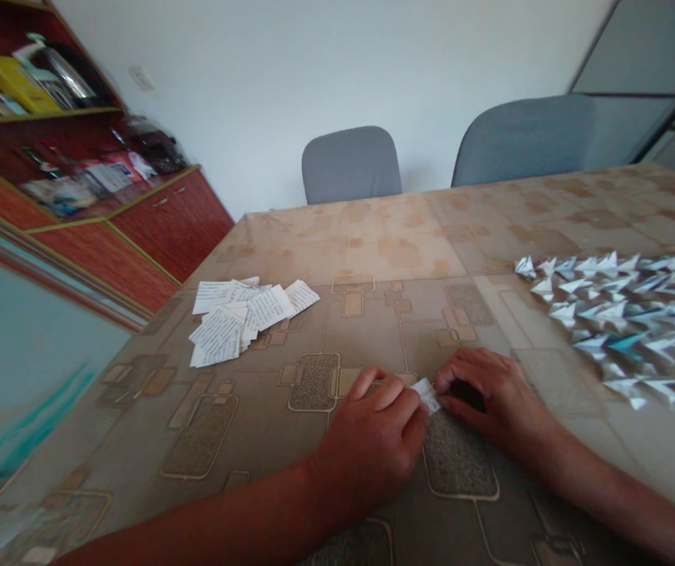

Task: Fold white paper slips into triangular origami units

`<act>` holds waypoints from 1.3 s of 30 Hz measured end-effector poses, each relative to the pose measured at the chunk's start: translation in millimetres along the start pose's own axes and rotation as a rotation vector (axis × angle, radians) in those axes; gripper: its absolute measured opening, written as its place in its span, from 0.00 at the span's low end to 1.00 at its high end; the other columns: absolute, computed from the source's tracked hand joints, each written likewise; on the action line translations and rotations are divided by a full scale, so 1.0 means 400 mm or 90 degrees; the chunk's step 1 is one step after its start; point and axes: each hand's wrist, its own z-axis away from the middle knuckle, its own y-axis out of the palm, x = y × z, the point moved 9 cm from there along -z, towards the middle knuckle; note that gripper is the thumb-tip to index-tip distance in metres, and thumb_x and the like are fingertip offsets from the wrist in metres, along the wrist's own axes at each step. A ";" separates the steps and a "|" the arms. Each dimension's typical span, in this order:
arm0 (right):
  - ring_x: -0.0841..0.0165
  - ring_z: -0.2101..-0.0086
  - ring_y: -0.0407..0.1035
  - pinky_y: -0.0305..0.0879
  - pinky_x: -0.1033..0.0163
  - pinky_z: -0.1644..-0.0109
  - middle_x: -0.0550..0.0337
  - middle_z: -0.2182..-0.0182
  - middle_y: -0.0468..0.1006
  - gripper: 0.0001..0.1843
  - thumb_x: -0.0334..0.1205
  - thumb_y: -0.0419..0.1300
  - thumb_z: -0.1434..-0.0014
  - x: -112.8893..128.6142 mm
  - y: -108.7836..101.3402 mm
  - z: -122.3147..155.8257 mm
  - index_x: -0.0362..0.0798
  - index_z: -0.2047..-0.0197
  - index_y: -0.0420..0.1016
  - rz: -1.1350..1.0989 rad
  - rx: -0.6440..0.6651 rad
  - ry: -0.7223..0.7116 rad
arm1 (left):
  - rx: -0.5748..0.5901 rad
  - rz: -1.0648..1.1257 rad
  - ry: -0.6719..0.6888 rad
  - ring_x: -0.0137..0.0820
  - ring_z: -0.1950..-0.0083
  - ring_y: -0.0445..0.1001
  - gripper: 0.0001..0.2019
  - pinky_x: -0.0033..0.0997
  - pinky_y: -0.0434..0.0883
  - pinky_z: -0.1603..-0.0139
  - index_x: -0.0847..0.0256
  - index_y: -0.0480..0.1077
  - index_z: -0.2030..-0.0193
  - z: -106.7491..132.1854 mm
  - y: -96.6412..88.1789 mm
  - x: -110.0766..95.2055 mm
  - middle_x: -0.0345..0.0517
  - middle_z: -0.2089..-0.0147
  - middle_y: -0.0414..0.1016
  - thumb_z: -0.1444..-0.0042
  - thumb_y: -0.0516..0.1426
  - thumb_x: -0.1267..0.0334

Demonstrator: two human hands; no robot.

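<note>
Both hands rest low on the patterned table (372,259) near its front edge. My left hand (372,440) and my right hand (493,393) meet over a small white piece of paper (427,393), each pinching it with curled fingers pressed against the tabletop. Only a corner of the paper shows between the fingertips. A loose pile of printed paper slips (243,318) lies to the left, well beyond my left hand. A large spread of folded paper pieces (632,322) covers the table to the right of my right hand.
Two grey chairs (352,165) (526,137) stand at the table's far side against a white wall. A red-brown cabinet with cluttered shelves (78,173) stands at the left.
</note>
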 end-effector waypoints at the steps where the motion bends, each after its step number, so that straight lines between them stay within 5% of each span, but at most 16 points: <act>1: 0.65 0.69 0.68 0.59 0.61 0.64 0.63 0.73 0.74 0.08 0.28 0.61 0.46 -0.001 0.000 0.000 0.50 0.70 0.71 0.000 -0.001 -0.001 | 0.000 0.000 -0.009 0.35 0.61 0.67 0.07 0.42 0.63 0.54 0.63 0.72 0.58 0.004 -0.001 0.003 0.44 0.65 0.73 0.35 0.52 0.67; 12: 0.67 0.70 0.70 0.64 0.62 0.66 0.62 0.73 0.75 0.06 0.30 0.58 0.41 -0.015 -0.025 -0.003 0.49 0.69 0.72 -0.096 0.007 -0.002 | -0.042 0.072 -0.031 0.35 0.56 0.70 0.09 0.42 0.63 0.49 0.63 0.71 0.54 0.041 0.002 0.024 0.46 0.57 0.78 0.34 0.51 0.66; 21: 0.65 0.64 0.71 0.66 0.59 0.59 0.59 0.68 0.77 0.05 0.32 0.58 0.38 0.027 -0.027 -0.014 0.49 0.61 0.76 -0.017 0.009 -0.113 | 0.013 0.102 0.098 0.32 0.54 0.72 0.10 0.40 0.64 0.45 0.60 0.72 0.53 0.019 -0.003 0.051 0.46 0.56 0.79 0.33 0.50 0.66; 39: 0.65 0.62 0.66 0.60 0.58 0.57 0.59 0.65 0.76 0.06 0.36 0.57 0.35 0.104 -0.003 0.011 0.49 0.61 0.75 -0.028 0.101 -0.215 | 0.082 0.115 0.162 0.32 0.49 0.70 0.11 0.43 0.58 0.39 0.53 0.72 0.50 0.027 -0.009 0.052 0.39 0.47 0.76 0.33 0.51 0.66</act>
